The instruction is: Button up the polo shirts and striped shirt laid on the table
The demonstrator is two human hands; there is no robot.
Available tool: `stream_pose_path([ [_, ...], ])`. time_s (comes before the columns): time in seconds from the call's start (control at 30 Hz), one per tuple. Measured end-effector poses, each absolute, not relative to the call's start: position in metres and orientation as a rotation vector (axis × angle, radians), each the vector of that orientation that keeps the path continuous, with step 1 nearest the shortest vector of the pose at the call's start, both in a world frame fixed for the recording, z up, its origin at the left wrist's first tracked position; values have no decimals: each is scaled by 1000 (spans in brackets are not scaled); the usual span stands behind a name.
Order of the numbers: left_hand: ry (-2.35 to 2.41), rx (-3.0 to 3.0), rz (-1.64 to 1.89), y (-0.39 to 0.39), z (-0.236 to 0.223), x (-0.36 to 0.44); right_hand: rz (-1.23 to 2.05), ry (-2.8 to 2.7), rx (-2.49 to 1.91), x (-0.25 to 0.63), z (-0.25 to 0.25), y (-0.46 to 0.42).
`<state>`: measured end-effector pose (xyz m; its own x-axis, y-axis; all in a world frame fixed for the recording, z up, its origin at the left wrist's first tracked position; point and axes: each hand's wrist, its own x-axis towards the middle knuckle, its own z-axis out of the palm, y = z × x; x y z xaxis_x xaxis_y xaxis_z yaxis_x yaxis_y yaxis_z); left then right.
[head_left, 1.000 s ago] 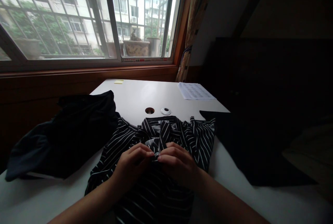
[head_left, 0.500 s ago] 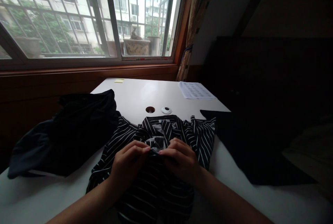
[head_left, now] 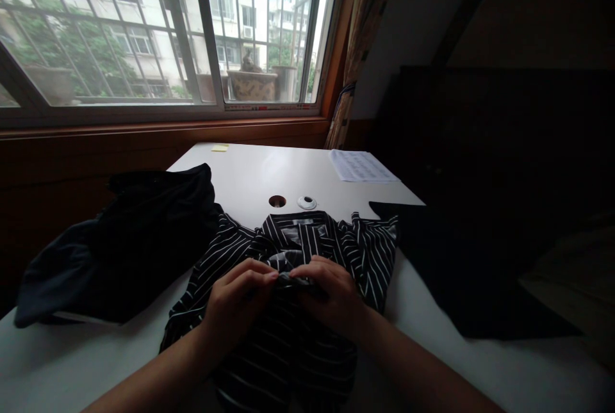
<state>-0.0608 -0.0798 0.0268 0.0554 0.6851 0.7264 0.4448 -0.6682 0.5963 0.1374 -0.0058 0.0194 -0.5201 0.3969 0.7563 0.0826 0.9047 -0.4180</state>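
Note:
A black shirt with white stripes (head_left: 293, 349) lies on the white table, its collar toward the window and its sleeves out to both sides. My left hand (head_left: 243, 294) pinches the shirt's front below the collar opening. Close beside it, my right hand (head_left: 331, 291) also grips the cloth, thumb and forefinger near the left fingertips. A small fold of the fabric shows between the two hands. Whether a button lies under the fingers is too dark and small to tell.
Dark clothing (head_left: 148, 240) is heaped at the left. Another dark cloth (head_left: 461, 272) lies at the right. Beyond the shirt, the white table (head_left: 250, 170) has a round hole (head_left: 277, 201), a white round cap (head_left: 307, 202), printed sheets (head_left: 362, 166) and a yellow note (head_left: 220, 148).
My right fingers have shifted slightly left, closer to my left fingertips. The shirt's front strip near the collar has straightened a little. My left hand stays nearly in place.

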Motion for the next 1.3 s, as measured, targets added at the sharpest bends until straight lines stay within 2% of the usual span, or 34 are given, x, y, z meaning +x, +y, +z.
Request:
stream_pose_path([
  [0.13, 1151, 2182, 1670, -80, 25, -60, 487, -2107, -346, 135, 20, -6],
  [0.47, 1184, 2288, 1666, -81, 23, -65, 349, -2138, -354, 139, 24, -7],
  [0.7, 1204, 2336, 1690, -79, 24, -62, 389, -2224, -358, 136, 26, -10],
  [1.07, 1103, 2585, 1540, -83, 15, -67, 472, -2402, -250, 130, 16, -12],
  [1.2, 1134, 2454, 1673, -87, 25, -69, 431, -2520, -181, 127, 7, -9],
  [1.3, 1253, 2286, 1823, -86, 32, -74, 439, -2414, -291, 133, 13, -5],
])
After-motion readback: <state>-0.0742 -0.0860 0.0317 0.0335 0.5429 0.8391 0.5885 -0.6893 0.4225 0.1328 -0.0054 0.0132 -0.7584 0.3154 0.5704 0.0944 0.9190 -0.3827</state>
